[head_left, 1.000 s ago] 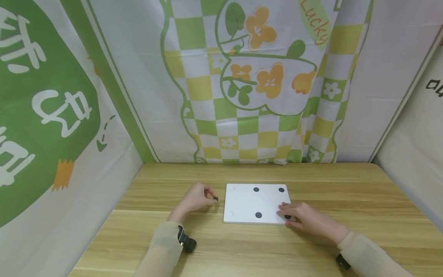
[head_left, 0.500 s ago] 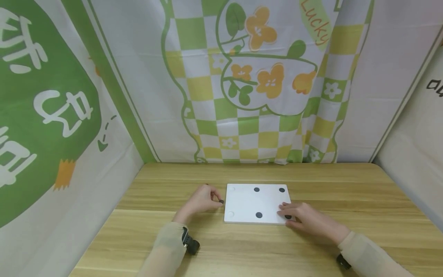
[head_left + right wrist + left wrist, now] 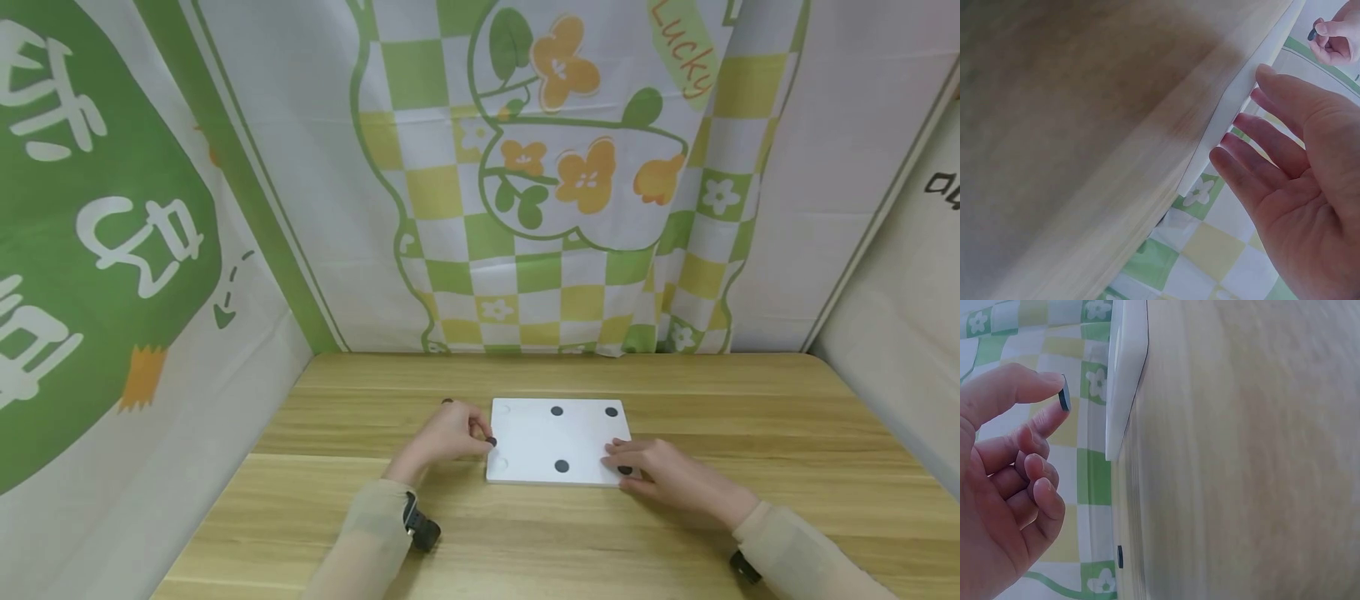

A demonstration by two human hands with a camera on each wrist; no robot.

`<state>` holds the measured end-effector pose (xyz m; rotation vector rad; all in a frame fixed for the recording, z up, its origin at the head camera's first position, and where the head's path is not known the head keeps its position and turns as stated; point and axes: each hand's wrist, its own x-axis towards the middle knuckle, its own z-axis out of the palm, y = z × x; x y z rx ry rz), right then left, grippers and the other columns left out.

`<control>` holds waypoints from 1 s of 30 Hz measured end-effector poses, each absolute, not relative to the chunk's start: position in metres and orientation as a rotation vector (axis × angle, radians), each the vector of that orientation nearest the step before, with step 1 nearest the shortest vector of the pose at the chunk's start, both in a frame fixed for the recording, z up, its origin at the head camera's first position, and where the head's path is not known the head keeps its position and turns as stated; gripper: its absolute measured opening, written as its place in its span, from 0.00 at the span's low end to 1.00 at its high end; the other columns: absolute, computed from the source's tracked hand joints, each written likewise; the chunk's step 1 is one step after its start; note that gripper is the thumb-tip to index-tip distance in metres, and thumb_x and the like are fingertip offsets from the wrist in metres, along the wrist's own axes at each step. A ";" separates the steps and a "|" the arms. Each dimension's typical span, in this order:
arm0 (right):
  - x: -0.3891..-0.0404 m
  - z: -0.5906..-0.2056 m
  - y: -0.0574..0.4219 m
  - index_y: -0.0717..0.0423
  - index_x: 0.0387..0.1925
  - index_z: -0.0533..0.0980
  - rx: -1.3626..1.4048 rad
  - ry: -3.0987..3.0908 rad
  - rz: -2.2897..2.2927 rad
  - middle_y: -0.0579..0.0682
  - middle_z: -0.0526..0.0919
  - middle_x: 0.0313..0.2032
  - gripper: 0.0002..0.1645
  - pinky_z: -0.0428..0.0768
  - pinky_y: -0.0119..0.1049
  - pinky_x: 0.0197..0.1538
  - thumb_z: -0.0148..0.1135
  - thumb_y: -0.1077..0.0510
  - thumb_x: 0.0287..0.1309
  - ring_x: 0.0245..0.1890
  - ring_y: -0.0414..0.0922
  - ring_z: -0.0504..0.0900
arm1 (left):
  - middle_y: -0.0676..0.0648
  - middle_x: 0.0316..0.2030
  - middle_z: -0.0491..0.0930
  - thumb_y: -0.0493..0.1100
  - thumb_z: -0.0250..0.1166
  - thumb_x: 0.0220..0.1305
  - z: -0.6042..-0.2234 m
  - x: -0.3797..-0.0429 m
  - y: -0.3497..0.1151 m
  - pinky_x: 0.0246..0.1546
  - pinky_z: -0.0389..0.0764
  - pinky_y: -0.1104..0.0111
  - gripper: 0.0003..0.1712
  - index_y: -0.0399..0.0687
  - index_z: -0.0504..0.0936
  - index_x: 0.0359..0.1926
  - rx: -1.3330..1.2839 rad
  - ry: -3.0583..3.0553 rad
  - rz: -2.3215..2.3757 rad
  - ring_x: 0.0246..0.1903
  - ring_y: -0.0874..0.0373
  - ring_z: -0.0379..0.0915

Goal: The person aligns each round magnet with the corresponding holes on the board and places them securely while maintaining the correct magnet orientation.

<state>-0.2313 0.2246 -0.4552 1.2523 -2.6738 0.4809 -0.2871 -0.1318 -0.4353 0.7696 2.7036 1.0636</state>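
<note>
My left hand [image 3: 450, 433] pinches a small round black disc [image 3: 1065, 394] between thumb and index finger, its other fingers curled loosely. The disc is held on edge, just over the left edge of a white rectangular board [image 3: 525, 437]. Two pale round recesses show at the board's left end, the nearer recess [image 3: 503, 462] close to my fingertips. Several black discs sit on the rest of the board, among them a front middle disc [image 3: 562, 466]. My right hand [image 3: 663, 475] rests with relaxed fingers on the board's right end, partly covering the front right disc [image 3: 625, 471].
Another black disc [image 3: 447, 401] lies on the wooden table [image 3: 570, 542] behind my left hand, partly hidden by it in the head view. A printed cloth [image 3: 540, 267] hangs behind the table's far edge. Dark devices are strapped to both wrists.
My left hand has moved right with the pinched disc, from beside the board to its left edge. The loose disc behind that hand has come into view. My right hand stays put.
</note>
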 end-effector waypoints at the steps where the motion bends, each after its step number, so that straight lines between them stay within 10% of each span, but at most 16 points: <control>1: -0.231 -0.455 0.225 0.58 0.49 0.80 1.254 -2.668 0.479 0.59 0.81 0.52 0.19 0.82 0.44 0.51 0.66 0.59 0.54 0.52 0.54 0.81 | 0.55 0.17 0.73 0.39 0.71 0.49 -0.435 -0.286 -0.131 0.17 0.68 0.76 0.05 0.45 0.82 0.28 0.768 2.693 1.069 0.16 0.65 0.64; 30: -0.230 -0.454 0.224 0.58 0.49 0.80 1.265 -2.676 0.488 0.60 0.81 0.52 0.18 0.83 0.46 0.50 0.66 0.61 0.54 0.52 0.55 0.81 | 0.57 0.18 0.71 0.39 0.72 0.45 -0.439 -0.285 -0.112 0.20 0.68 0.76 0.06 0.47 0.82 0.25 0.861 2.727 0.821 0.19 0.66 0.64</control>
